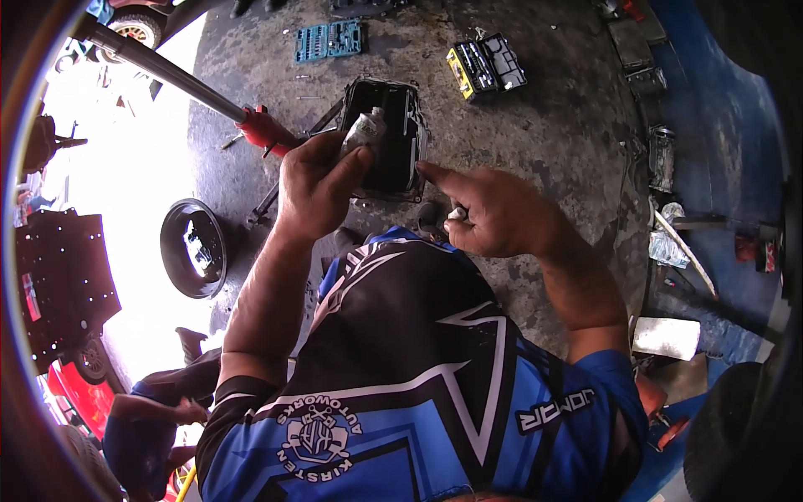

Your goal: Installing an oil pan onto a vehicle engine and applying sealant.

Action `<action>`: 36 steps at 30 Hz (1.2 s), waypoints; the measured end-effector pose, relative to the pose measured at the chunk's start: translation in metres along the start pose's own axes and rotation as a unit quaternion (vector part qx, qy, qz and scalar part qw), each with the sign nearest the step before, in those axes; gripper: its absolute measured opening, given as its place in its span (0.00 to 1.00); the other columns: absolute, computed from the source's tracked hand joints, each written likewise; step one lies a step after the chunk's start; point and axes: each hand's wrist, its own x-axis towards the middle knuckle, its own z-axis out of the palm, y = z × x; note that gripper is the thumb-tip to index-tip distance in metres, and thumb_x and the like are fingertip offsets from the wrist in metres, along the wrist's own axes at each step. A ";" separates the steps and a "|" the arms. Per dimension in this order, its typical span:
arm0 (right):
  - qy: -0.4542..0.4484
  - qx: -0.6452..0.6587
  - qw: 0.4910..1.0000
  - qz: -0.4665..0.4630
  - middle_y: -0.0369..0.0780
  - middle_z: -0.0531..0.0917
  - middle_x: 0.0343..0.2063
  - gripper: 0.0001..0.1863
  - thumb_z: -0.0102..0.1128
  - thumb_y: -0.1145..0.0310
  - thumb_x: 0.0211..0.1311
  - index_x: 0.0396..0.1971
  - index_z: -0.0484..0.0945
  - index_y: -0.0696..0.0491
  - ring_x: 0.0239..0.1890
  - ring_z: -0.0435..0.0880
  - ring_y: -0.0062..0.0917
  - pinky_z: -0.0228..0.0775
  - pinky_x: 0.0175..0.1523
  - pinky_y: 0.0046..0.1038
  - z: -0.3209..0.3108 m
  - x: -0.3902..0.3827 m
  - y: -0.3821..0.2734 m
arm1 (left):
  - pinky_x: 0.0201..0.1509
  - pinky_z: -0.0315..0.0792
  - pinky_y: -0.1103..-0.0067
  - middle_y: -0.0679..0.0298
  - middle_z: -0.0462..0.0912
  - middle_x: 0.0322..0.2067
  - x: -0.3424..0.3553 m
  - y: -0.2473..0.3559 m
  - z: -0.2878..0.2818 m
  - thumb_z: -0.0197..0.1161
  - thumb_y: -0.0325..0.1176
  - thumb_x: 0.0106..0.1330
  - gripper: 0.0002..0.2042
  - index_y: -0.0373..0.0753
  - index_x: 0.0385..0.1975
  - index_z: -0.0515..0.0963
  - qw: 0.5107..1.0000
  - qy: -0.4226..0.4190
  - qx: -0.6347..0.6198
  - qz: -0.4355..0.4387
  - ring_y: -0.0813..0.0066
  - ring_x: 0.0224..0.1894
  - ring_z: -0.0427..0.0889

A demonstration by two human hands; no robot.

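Note:
My left hand [318, 182] grips a crumpled silvery squeeze tube [365, 132] between thumb and fingers, its nozzle pointing away from me. Beneath the tube is a dark rectangular metal pan [421, 117] with a flanged rim, like an engine oil pan. My right hand [506, 213] reaches in from the right, index finger stretched to the pan's right edge. The fingertip looks dark; whether it touches the rim I cannot tell. The other fingers are curled around a small whitish piece [457, 214], perhaps a cap, mostly hidden in the hand.
A red jack [266, 130] with a long grey handle [171, 74] lies left of the pan. Beyond are a teal socket case [329, 41] and a yellow-and-black toolbox [485, 67], both open. A black round basin [174, 251] stands at left. Another person [146, 431] is at the lower left.

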 end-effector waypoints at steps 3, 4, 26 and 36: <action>-0.015 0.008 1.000 0.010 0.47 0.83 0.25 0.43 0.59 0.73 0.49 0.72 0.63 0.56 0.22 0.84 0.37 0.77 0.32 0.36 0.000 -0.002 -0.009 | 0.36 0.75 0.80 0.64 0.85 0.27 -0.001 -0.003 0.002 0.67 0.36 0.67 0.14 0.28 0.39 0.82 0.999 0.009 -0.040 -0.020 0.82 0.31 0.81; -0.023 0.017 1.000 0.012 0.47 0.83 0.25 0.43 0.60 0.73 0.49 0.71 0.63 0.56 0.22 0.84 0.37 0.77 0.32 0.35 0.000 -0.003 -0.012 | 0.36 0.75 0.80 0.64 0.85 0.27 -0.001 -0.003 0.003 0.67 0.36 0.67 0.14 0.28 0.40 0.82 0.999 0.014 -0.044 -0.023 0.82 0.31 0.81; -0.032 -0.017 0.998 0.046 0.51 0.84 0.30 0.42 0.62 0.72 0.49 0.69 0.64 0.63 0.29 0.87 0.42 0.80 0.37 0.38 0.003 -0.012 -0.029 | 0.39 0.76 0.79 0.62 0.86 0.30 -0.001 0.002 0.008 0.66 0.32 0.68 0.11 0.29 0.42 0.82 0.998 0.043 -0.038 -0.017 0.81 0.33 0.83; -0.007 -0.051 0.999 0.014 0.52 0.83 0.28 0.44 0.64 0.69 0.51 0.70 0.60 0.66 0.29 0.85 0.46 0.79 0.37 0.43 0.019 -0.012 -0.032 | 0.38 0.78 0.77 0.56 0.87 0.29 -0.003 0.004 0.015 0.66 0.33 0.67 0.12 0.30 0.42 0.82 0.998 0.061 0.018 0.025 0.74 0.32 0.86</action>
